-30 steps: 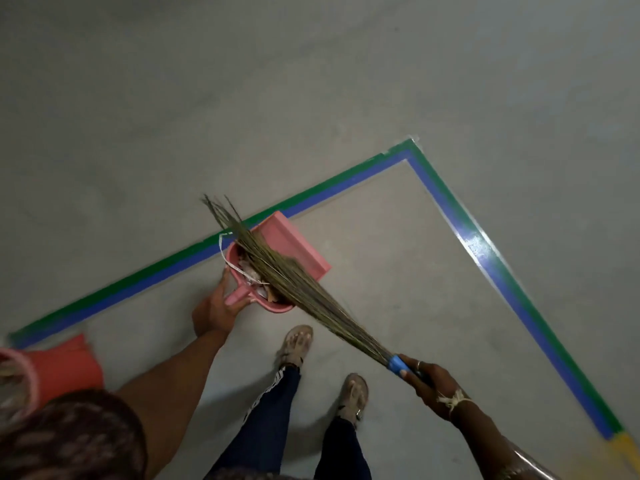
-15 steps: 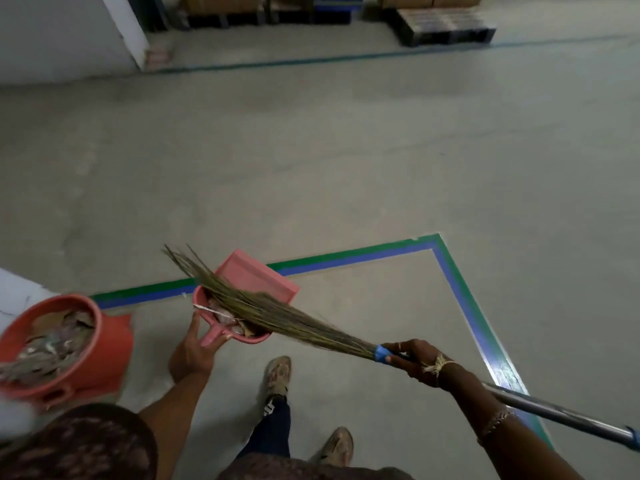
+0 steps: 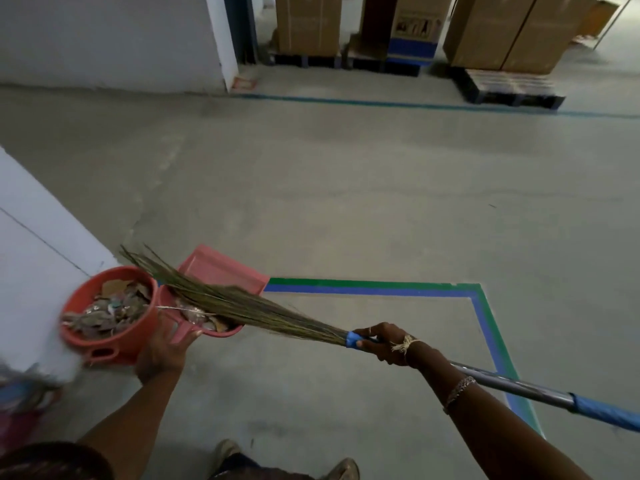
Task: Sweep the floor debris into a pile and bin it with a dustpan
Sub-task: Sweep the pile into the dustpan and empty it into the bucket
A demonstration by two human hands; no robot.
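- Left hand point(image 3: 162, 355): fingers curled round the pink dustpan point(image 3: 221, 277) handle, gripping from below, thumb tip showing at the handle's side. Firm hold, nothing else in it.
- Dustpan held off the floor point(image 3: 346, 202), just right of the bin point(image 3: 114, 344), handle end low and open lip raised on the far side. Cannot tell if pan and bin rim touch.
- Debris point(image 3: 202, 315): small heap of leaves and scraps in the pan's deep end, beside the bin.
- Right hand point(image 3: 384, 344): well right of the bin, fingers clenched round the broom point(image 3: 249, 306) shaft right behind its blue collar. Ring on one finger, string tied at the wrist, bracelet up the forearm.
- Broom bristles lie across the pan over the debris, tips reaching past the bin's far rim. Metal shaft runs away from the bin to lower right and ends in a blue grip.
- Bin: orange-red, on the floor against a white wall point(image 3: 31, 244) at its left, filled near the rim with dry leaves point(image 3: 110, 306) and bits, side handle facing the person.
- Green and blue tape point(image 3: 483, 306) on the floor makes a corner right of the bin, beyond the right hand.
- Cardboard boxes point(image 3: 502, 29) on pallets, far behind the bin.
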